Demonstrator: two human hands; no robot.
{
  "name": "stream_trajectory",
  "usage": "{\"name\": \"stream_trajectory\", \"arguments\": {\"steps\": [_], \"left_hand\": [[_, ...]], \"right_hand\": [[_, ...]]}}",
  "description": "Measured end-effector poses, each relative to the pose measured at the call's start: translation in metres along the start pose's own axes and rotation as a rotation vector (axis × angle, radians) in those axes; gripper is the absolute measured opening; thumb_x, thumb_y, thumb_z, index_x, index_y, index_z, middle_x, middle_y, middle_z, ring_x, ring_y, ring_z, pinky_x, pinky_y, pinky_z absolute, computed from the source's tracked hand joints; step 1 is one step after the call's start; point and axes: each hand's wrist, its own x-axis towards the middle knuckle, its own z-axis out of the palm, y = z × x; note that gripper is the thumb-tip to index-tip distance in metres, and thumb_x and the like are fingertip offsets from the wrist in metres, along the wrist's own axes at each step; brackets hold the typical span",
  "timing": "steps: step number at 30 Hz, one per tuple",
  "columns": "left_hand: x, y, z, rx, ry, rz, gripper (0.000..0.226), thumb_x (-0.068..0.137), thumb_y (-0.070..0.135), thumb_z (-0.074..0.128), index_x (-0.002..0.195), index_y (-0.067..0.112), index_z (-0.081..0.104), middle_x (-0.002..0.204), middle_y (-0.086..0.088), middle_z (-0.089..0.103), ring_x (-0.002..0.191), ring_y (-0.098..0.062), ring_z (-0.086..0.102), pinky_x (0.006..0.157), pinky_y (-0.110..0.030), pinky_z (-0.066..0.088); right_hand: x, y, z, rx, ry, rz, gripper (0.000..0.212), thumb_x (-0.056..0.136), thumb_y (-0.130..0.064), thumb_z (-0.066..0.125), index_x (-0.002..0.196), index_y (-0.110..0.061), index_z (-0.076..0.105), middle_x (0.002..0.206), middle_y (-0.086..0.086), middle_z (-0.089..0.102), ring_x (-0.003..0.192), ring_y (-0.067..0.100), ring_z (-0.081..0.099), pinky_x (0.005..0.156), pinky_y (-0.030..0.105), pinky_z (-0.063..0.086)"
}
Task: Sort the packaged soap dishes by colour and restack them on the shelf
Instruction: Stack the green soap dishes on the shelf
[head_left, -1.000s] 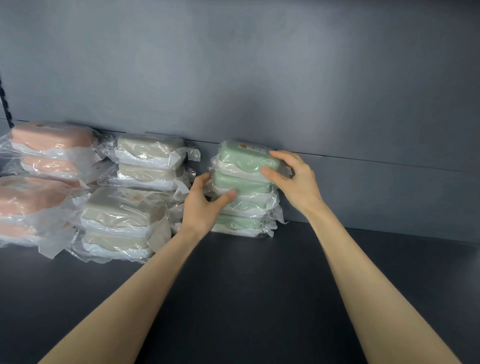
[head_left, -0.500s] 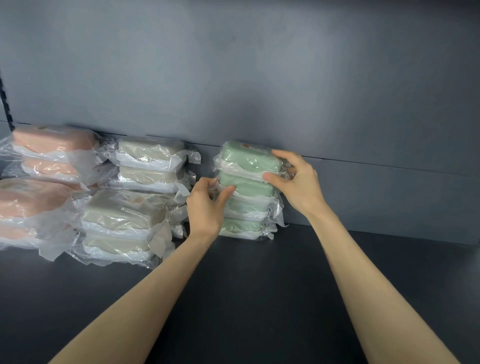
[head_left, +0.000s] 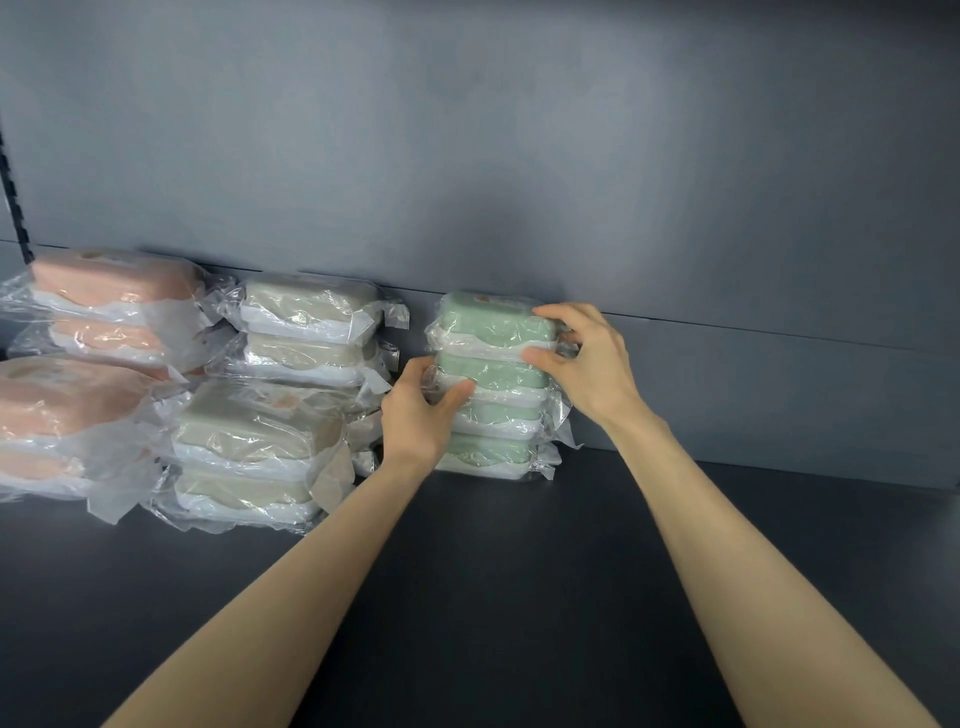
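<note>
Both hands clasp the green stack (head_left: 493, 376) at the back of the shelf (head_left: 519, 597) — left hand (head_left: 415, 418) curled round its left end, right hand (head_left: 584, 364) pinching the upper right, long axis running between them

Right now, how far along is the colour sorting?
Done: pink stacks and beige stacks sit grouped at left. In hand: left hand and right hand hold the green stack, four high. Left: no loose dish shows; probably only squaring this stack.
</note>
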Motion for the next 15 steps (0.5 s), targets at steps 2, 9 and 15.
{"name": "stream_trajectory", "arguments": {"steps": [2, 9, 15], "left_hand": [[0.0017, -0.0009, -0.0001, 0.009, 0.005, -0.002, 0.045, 0.081, 0.031, 0.074, 0.118, 0.011, 0.057, 0.093, -0.001, 0.063, 0.078, -0.016, 0.055, 0.078, -0.028, 0.044], [-0.0016, -0.0030, -0.0032, 0.047, -0.026, -0.014, 0.041, 0.084, 0.034, 0.070, 0.114, 0.011, 0.056, 0.088, -0.005, 0.067, 0.084, -0.024, 0.062, 0.082, -0.037, 0.049], [0.0003, 0.0015, -0.0075, 0.059, -0.101, -0.037, 0.039, 0.086, 0.033, 0.069, 0.116, 0.011, 0.054, 0.094, -0.005, 0.066, 0.091, -0.023, 0.062, 0.087, -0.040, 0.049]], "right_hand": [[0.0026, -0.0023, 0.0002, -0.016, -0.014, -0.008, 0.043, 0.077, -0.021, 0.080, 0.118, -0.025, 0.066, 0.113, -0.014, 0.052, 0.099, 0.014, 0.056, 0.097, 0.040, 0.046], [0.0021, -0.0058, 0.0032, -0.044, -0.029, 0.022, 0.042, 0.079, -0.022, 0.077, 0.118, -0.030, 0.064, 0.111, -0.019, 0.047, 0.081, 0.002, 0.053, 0.098, 0.046, 0.045], [-0.0001, -0.0109, 0.0028, -0.072, -0.041, 0.035, 0.042, 0.081, -0.023, 0.075, 0.120, -0.030, 0.063, 0.114, -0.016, 0.047, 0.091, 0.012, 0.053, 0.098, 0.046, 0.044]]}}
